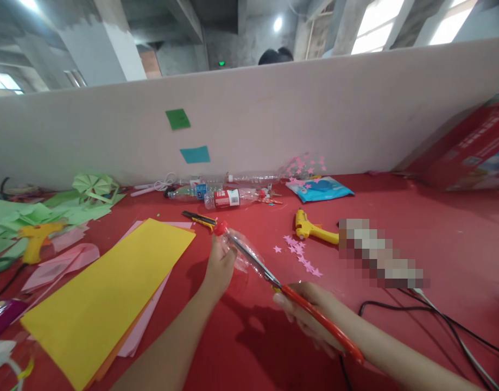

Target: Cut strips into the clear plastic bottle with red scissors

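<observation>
My left hand (222,267) is closed around a clear plastic bottle (249,255) near its red cap, holding it above the table. In my right hand (310,312) is a pair of red-handled scissors (314,315), my fingers wrapped at the handles. The long metal blades lie along the bottle's cut, crumpled-looking side and reach toward the cap. Whether the blades are fully closed is hard to make out. Just behind the left hand rests a black and yellow utility knife (199,219).
Yellow paper sheets (114,293) lie left, with green paper (49,212) and a yellow glue gun (39,239) beyond. Another glue gun (314,228), pink stars (300,252) and cables (396,308) are right. Bottles (228,199) and a blue packet (322,189) line the white partition (249,114).
</observation>
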A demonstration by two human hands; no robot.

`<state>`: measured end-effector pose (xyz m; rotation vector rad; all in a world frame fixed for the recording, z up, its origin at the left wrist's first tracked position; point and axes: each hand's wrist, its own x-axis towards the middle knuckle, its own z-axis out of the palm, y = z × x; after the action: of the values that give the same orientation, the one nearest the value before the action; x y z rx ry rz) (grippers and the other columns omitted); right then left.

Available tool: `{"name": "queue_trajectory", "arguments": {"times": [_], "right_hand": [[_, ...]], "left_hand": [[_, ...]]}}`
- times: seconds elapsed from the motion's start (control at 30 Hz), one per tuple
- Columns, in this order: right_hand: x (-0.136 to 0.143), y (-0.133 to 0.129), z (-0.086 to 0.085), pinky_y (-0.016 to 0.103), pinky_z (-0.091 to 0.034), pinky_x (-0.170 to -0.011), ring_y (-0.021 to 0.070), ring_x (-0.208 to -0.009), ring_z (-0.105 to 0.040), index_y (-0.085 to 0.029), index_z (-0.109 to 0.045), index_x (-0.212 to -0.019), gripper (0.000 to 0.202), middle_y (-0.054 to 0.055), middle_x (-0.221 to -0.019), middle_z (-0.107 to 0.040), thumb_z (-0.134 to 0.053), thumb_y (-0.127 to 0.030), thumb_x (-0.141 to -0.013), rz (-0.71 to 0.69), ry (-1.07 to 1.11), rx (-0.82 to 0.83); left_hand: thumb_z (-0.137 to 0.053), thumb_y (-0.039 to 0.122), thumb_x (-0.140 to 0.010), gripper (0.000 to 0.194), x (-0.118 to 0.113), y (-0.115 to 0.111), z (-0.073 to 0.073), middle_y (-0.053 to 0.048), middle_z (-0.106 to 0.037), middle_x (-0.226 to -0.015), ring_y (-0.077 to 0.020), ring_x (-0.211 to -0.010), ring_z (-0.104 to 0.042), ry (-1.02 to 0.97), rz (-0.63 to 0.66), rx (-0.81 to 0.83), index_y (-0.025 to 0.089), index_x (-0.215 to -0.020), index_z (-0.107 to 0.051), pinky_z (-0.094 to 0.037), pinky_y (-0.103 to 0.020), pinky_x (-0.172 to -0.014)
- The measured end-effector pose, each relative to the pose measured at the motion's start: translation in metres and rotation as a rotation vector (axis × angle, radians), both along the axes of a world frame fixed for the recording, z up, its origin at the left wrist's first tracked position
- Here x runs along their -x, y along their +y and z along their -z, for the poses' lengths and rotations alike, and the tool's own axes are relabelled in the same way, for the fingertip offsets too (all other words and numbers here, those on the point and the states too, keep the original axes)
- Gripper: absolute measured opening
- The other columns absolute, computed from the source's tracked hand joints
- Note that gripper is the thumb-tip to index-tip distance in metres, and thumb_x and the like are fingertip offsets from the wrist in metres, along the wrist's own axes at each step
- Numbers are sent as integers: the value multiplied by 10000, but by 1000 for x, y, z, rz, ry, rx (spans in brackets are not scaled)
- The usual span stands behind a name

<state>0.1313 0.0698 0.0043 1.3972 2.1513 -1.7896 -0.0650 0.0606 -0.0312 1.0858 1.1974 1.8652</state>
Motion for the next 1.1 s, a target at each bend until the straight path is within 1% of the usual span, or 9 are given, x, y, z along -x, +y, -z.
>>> {"name": "queue_trajectory", "arguments": {"times": [0.07,0.13,0.2,0.3,0.47,0.6,0.77,0.93,1.1], "right_hand": [[-2,1,6,163,-305,-292,50,-283,-353,-208,-420,-657,527,-102,-418,-371,-507,-711,-788,-11,40,48],[-5,2,10,143,-292,-293,44,-314,-376,-202,-417,-666,534,-92,-462,-395,-488,-716,-796,-8,101,20],[-6,2,13,136,-287,-294,42,-320,-379,-200,-414,-675,532,-91,-463,-393,-462,-711,-814,-24,108,1],[-7,2,12,133,-292,-300,40,-321,-364,-199,-416,-693,511,-95,-450,-390,-463,-689,-832,-43,106,0],[-8,4,12,126,-293,-323,36,-360,-366,-193,-423,-695,515,-89,-482,-393,-481,-686,-832,-54,124,-10],[-6,4,13,129,-280,-308,41,-365,-376,-194,-417,-672,510,-84,-489,-387,-497,-673,-829,-2,97,14],[-2,0,10,139,-278,-267,34,-295,-309,-204,-418,-647,485,-104,-428,-360,-533,-644,-813,77,38,58],[-3,3,11,135,-293,-270,40,-262,-349,-194,-446,-636,490,-101,-381,-367,-478,-635,-847,43,67,80],[0,4,10,129,-289,-242,39,-256,-346,-195,-433,-616,454,-100,-381,-370,-528,-570,-854,64,-3,57]], "left_hand": [[-721,383,-718,230,0,-1,-1,-20,-592,-785,-177,-726,-532,3,-1,3,233,-833,-589,-425,-306,-742],[-727,379,-710,239,0,-1,-1,-17,-587,-770,-176,-716,-531,-3,4,0,234,-835,-584,-428,-303,-733],[-727,377,-709,245,0,-1,0,-28,-601,-795,-185,-752,-551,-5,10,-2,230,-841,-581,-431,-309,-757],[-708,385,-730,246,1,0,2,-46,-617,-845,-196,-815,-570,22,17,6,225,-865,-580,-429,-321,-798],[-691,421,-739,291,4,1,6,-48,-613,-876,-204,-845,-578,83,19,10,220,-901,-556,-431,-347,-830],[-670,427,-751,301,6,2,8,-44,-610,-885,-203,-850,-580,133,27,9,217,-917,-533,-435,-359,-840],[-677,379,-745,286,6,3,8,-33,-598,-868,-194,-834,-579,84,38,5,225,-927,-517,-443,-354,-833],[-686,333,-733,274,8,2,8,-21,-591,-835,-175,-781,-569,67,45,19,221,-929,-530,-451,-337,-806],[-697,290,-707,243,10,3,10,-39,-612,-874,-183,-821,-577,78,24,36,215,-896,-563,-446,-331,-817]]}}
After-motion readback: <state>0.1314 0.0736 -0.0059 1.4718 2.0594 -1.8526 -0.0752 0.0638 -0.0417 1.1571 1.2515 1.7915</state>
